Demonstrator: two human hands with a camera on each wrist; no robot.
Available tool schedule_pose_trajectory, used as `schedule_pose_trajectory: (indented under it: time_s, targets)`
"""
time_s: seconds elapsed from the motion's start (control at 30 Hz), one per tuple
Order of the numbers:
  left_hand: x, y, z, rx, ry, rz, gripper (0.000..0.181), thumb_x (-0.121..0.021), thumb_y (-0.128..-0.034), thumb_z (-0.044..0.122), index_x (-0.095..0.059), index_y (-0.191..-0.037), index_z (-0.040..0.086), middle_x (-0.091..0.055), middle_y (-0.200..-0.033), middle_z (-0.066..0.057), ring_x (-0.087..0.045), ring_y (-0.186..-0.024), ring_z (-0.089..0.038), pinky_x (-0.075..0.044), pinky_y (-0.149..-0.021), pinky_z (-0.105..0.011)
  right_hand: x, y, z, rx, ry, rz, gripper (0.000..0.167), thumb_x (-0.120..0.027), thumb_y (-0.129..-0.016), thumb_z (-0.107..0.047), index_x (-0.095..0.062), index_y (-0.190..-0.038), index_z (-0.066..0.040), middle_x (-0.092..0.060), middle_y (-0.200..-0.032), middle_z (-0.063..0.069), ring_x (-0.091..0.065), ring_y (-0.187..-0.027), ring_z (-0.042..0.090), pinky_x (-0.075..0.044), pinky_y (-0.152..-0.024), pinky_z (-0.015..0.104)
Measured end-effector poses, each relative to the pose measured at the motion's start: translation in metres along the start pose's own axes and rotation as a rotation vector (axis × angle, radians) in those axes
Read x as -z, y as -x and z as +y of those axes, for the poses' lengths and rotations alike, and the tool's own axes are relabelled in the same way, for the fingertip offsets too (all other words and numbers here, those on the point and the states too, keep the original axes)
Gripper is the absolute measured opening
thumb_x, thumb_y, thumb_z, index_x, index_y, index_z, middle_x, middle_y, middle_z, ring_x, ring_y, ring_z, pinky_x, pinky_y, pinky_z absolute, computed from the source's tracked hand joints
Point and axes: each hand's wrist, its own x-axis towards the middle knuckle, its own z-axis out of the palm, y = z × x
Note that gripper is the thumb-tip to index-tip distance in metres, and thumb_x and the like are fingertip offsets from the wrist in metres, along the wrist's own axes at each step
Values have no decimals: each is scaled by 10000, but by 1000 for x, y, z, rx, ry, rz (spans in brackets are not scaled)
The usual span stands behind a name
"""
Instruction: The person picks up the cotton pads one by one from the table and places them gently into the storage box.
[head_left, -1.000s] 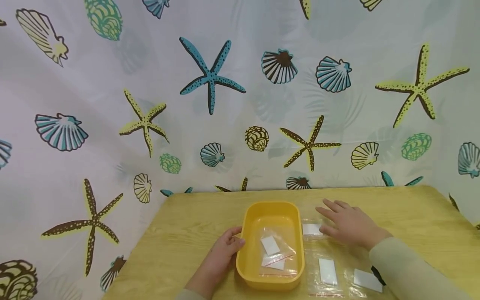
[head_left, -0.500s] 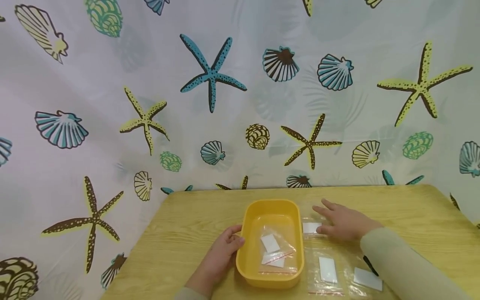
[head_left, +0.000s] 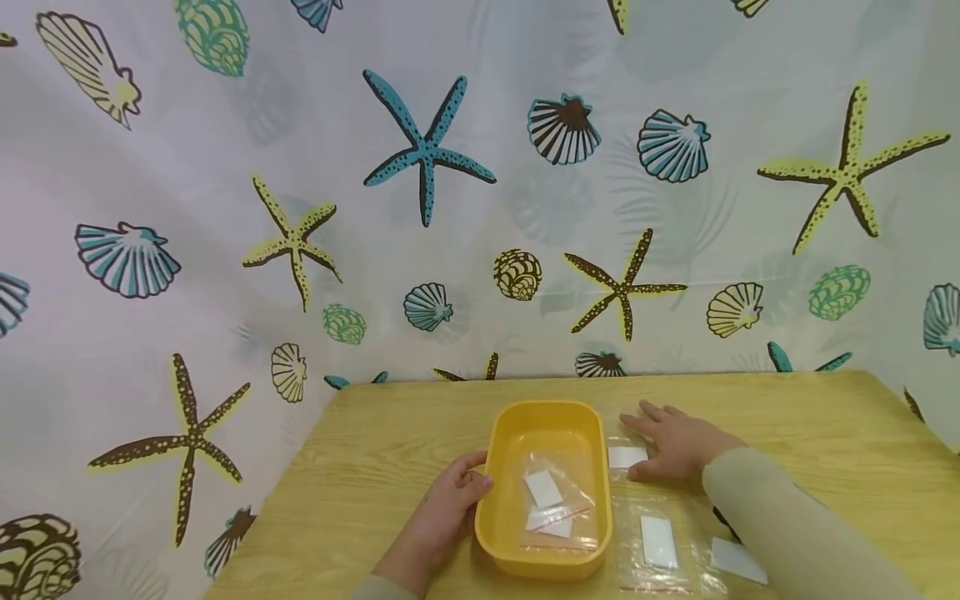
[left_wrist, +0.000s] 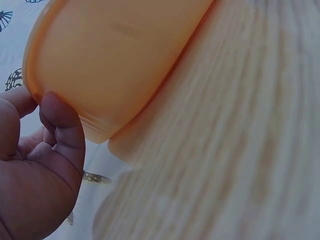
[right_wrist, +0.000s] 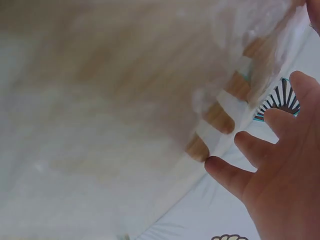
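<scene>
My left hand [head_left: 448,506] grips the left rim of a yellow tub [head_left: 483,521]; in the left wrist view its thumb and fingers pinch the tub wall [left_wrist: 115,60]. Inside the tub lie clear zip bags with white cards [head_left: 543,489]. Right of the tub, my right hand [head_left: 678,446] is spread low over a clear bag with a white card [head_left: 627,457], thumb near the card. The right wrist view shows the fingers [right_wrist: 230,177] apart beside clear plastic [right_wrist: 270,55]; whether they press on it cannot be told.
Nearer the front edge lie another bagged white card [head_left: 658,542] and, partly under the right forearm, one more [head_left: 738,560]. A curtain with shells and starfish [head_left: 450,292] hangs behind the wooden table [head_left: 375,450].
My right hand has moved slightly left and down toward the bag beside the tub. The left hand keeps its grip on the rim, and the bags lie as before.
</scene>
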Motion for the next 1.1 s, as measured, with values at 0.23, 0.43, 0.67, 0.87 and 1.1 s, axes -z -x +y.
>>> schedule_pose_trajectory:
  time_s: [0.23, 0.43, 0.67, 0.87, 1.1]
  targets:
    - [-2, 2, 0, 12, -10, 15, 550, -556, -1055, 202, -356, -1538, 29, -592, -1124, -173, -625, -924, -198, -568, -776, -315, -4, 2, 0, -4, 27, -19, 890, -607, -847, -746, -380, -1579, -293, -243, -1646, 145, -258, -1445, 502, -282, -1052, 740]
    - [-1, 3, -2, 27, -9, 14, 552, -559, -1058, 213, -357, -1541, 41, -599, -1135, -175, -631, -938, -205, -571, -801, -328, -8, 2, 0, 3, 49, -39, 898, -561, -847, -782, -388, -1576, -287, -255, -1636, 173, -234, -1451, 509, -273, -1055, 741]
    - [0, 1, -2, 26, 4, 7, 541, -559, -1057, 209, -367, -1538, 51, -599, -1140, -190, -635, -936, -213, -571, -803, -333, -7, 3, -1, -8, 37, -58, 919, -547, -850, -789, -355, -1591, -279, -224, -1641, 196, -187, -1466, 508, -229, -1080, 738]
    - [0, 0, -2, 38, 1, 27, 531, -571, -1052, 213, -392, -1530, 68, -599, -1152, -186, -638, -950, -209, -572, -818, -337, -5, 5, -3, -12, -6, -77, 972, -585, -819, -796, -342, -1596, -265, -191, -1646, 212, -138, -1475, 516, -189, -1083, 753]
    - [0, -1, -1, 31, 3, 32, 525, -573, -1049, 204, -400, -1524, 63, -599, -1144, -177, -633, -956, -207, -568, -830, -335, -4, 6, -4, -23, -16, -85, 975, -589, -821, -791, -324, -1603, -272, -177, -1655, 194, -121, -1482, 506, -157, -1099, 744]
